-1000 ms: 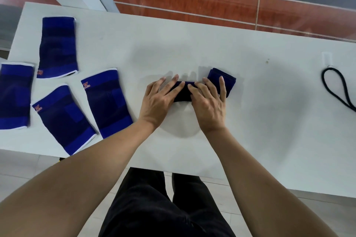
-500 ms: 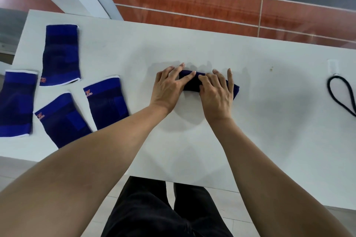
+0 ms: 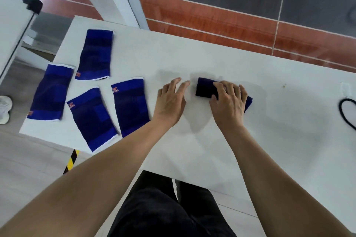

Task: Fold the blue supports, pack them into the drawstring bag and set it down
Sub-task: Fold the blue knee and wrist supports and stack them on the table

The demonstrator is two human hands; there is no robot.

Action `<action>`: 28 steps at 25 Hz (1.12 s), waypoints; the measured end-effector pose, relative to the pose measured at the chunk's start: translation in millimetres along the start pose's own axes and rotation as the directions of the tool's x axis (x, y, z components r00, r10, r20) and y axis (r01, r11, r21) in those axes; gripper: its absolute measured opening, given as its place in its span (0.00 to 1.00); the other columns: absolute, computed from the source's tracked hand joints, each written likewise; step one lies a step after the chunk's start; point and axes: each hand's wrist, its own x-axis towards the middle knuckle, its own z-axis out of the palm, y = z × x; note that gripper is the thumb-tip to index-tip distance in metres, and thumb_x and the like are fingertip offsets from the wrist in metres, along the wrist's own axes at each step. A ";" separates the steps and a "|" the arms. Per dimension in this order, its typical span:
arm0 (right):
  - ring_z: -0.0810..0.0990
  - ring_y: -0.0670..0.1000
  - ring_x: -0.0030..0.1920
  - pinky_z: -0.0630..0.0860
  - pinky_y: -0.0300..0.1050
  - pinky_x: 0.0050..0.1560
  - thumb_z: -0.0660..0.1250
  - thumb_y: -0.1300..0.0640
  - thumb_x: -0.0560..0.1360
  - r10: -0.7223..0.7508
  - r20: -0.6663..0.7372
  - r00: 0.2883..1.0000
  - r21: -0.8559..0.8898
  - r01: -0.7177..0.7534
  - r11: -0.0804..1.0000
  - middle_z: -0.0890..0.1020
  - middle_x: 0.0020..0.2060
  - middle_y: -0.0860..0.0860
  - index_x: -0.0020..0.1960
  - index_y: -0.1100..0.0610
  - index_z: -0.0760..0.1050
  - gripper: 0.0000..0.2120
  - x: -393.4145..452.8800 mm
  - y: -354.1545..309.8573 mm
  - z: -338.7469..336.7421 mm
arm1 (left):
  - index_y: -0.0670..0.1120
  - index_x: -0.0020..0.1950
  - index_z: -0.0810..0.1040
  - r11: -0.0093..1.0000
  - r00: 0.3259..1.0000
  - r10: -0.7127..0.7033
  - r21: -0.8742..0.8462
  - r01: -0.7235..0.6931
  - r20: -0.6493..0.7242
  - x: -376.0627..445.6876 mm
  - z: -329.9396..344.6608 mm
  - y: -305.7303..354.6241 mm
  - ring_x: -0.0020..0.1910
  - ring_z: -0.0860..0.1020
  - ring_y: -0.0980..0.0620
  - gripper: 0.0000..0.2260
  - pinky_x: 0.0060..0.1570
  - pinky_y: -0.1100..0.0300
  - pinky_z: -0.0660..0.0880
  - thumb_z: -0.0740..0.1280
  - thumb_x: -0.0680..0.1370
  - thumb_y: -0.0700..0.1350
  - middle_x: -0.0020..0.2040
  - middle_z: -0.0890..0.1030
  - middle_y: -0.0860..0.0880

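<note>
One folded support (image 3: 205,87) lies lengthwise left-right.

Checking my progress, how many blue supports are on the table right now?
5. Four lie flat at the left: far, left edge, near, beside the left hand. One folded sits under the right hand.

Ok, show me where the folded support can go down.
Bare table lies between the right hand and the black cord, and along the far edge behind the folded support. Left of the left hand, four flat supports crowd it.
</note>
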 end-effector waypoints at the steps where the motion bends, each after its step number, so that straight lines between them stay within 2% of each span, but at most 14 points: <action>1: 0.75 0.58 0.63 0.59 0.56 0.74 0.68 0.59 0.74 -0.011 -0.014 1.000 0.010 0.011 1.000 0.80 0.60 0.53 0.63 0.56 0.77 0.18 -2.7 -5.0 -0.9 | 0.51 0.74 0.67 0.996 0.996 -0.091 0.005 0.091 -0.019 -14.1 -1.4 -12.0 0.64 0.71 0.41 0.23 0.64 0.49 0.67 0.60 0.79 0.40 0.72 0.68 0.46; 4: 0.76 0.57 0.62 0.63 0.55 0.72 0.69 0.63 0.73 -0.079 -0.020 0.997 0.082 0.080 0.993 0.81 0.58 0.53 0.62 0.57 0.78 0.17 -15.8 -29.9 0.1 | 0.47 0.68 0.73 0.934 0.931 -0.345 0.049 0.353 -0.122 -64.8 -4.0 -47.8 0.57 0.74 0.39 0.17 0.56 0.47 0.70 0.63 0.79 0.42 0.64 0.73 0.43; 6: 0.76 0.57 0.61 0.65 0.54 0.70 0.69 0.65 0.72 -0.129 0.030 0.991 0.137 0.123 0.983 0.81 0.57 0.52 0.61 0.57 0.78 0.18 -25.9 -50.1 5.4 | 0.46 0.67 0.74 0.898 0.896 -0.426 0.064 0.436 -0.124 -92.4 -1.9 -63.3 0.55 0.74 0.38 0.17 0.55 0.46 0.71 0.66 0.78 0.43 0.62 0.74 0.42; 8: 0.77 0.57 0.59 0.67 0.53 0.66 0.69 0.66 0.71 -0.191 0.084 0.978 0.179 0.174 0.968 0.81 0.56 0.52 0.61 0.57 0.79 0.18 -33.5 -68.7 11.6 | 0.47 0.70 0.73 0.906 0.909 -0.409 0.082 0.414 -0.079 -109.9 0.8 -69.7 0.57 0.74 0.39 0.20 0.57 0.45 0.72 0.68 0.78 0.43 0.65 0.74 0.43; 10: 0.78 0.57 0.59 0.68 0.52 0.65 0.68 0.66 0.71 -0.258 0.144 0.955 0.196 0.228 0.954 0.81 0.58 0.53 0.62 0.58 0.79 0.20 -38.7 -82.9 16.0 | 0.48 0.71 0.73 0.937 0.942 -0.334 0.094 0.336 -0.043 -119.5 3.9 -69.2 0.62 0.74 0.39 0.23 0.61 0.44 0.73 0.70 0.77 0.41 0.68 0.74 0.44; 13: 0.75 0.57 0.67 0.66 0.53 0.72 0.68 0.65 0.72 -0.333 0.260 0.906 0.182 0.293 0.939 0.78 0.67 0.56 0.69 0.58 0.76 0.24 -43.4 -93.7 23.2 | 0.48 0.67 0.77 0.985 0.992 -0.124 0.115 0.125 -0.021 -130.9 9.5 -68.9 0.65 0.75 0.39 0.25 0.63 0.46 0.74 0.73 0.71 0.35 0.68 0.77 0.46; 16: 0.71 0.55 0.72 0.61 0.54 0.76 0.68 0.61 0.75 -0.346 0.339 0.875 0.139 0.317 0.938 0.76 0.70 0.55 0.72 0.57 0.73 0.25 -44.6 -92.5 27.8 | 0.50 0.62 0.80 0.978 0.999 0.049 0.200 -0.050 0.012 -129.8 6.8 -75.9 0.60 0.77 0.41 0.25 0.59 0.48 0.76 0.76 0.67 0.34 0.68 0.78 0.50; 19: 0.78 0.55 0.64 0.67 0.54 0.72 0.68 0.57 0.76 -0.336 0.344 0.877 0.098 0.322 0.942 0.81 0.64 0.53 0.68 0.57 0.77 0.20 -47.8 -83.5 23.5 | 0.50 0.61 0.81 0.970 1.000 -0.013 0.241 0.017 -0.020 -111.9 -2.3 -81.0 0.57 0.76 0.42 0.20 0.59 0.49 0.73 0.73 0.70 0.37 0.67 0.78 0.46; 22: 0.80 0.53 0.55 0.71 0.50 0.63 0.67 0.57 0.76 -0.340 0.299 0.892 0.137 0.312 0.940 0.84 0.56 0.49 0.62 0.55 0.81 0.15 -56.1 -81.0 19.4 | 0.48 0.71 0.74 0.945 0.989 -0.146 0.292 0.149 -0.033 -93.8 -10.0 -84.0 0.57 0.75 0.41 0.22 0.60 0.48 0.72 0.67 0.76 0.44 0.63 0.77 0.44; 25: 0.78 0.53 0.61 0.70 0.49 0.66 0.68 0.57 0.75 -0.377 0.267 0.887 0.182 0.338 0.923 0.82 0.60 0.51 0.60 0.54 0.82 0.14 -64.1 -73.8 21.1 | 0.47 0.77 0.65 0.933 0.980 -0.200 0.301 0.195 -0.014 -76.6 -11.9 -89.2 0.66 0.72 0.39 0.24 0.65 0.46 0.69 0.59 0.82 0.51 0.72 0.71 0.43; 28: 0.74 0.54 0.67 0.69 0.52 0.70 0.69 0.55 0.76 -0.350 0.311 0.884 0.186 0.305 0.934 0.78 0.67 0.53 0.67 0.52 0.78 0.19 -70.0 -67.5 18.6 | 0.47 0.80 0.59 0.926 0.976 -0.207 0.336 0.175 0.062 -60.6 -16.3 -92.7 0.74 0.64 0.36 0.27 0.69 0.44 0.65 0.57 0.83 0.55 0.80 0.60 0.44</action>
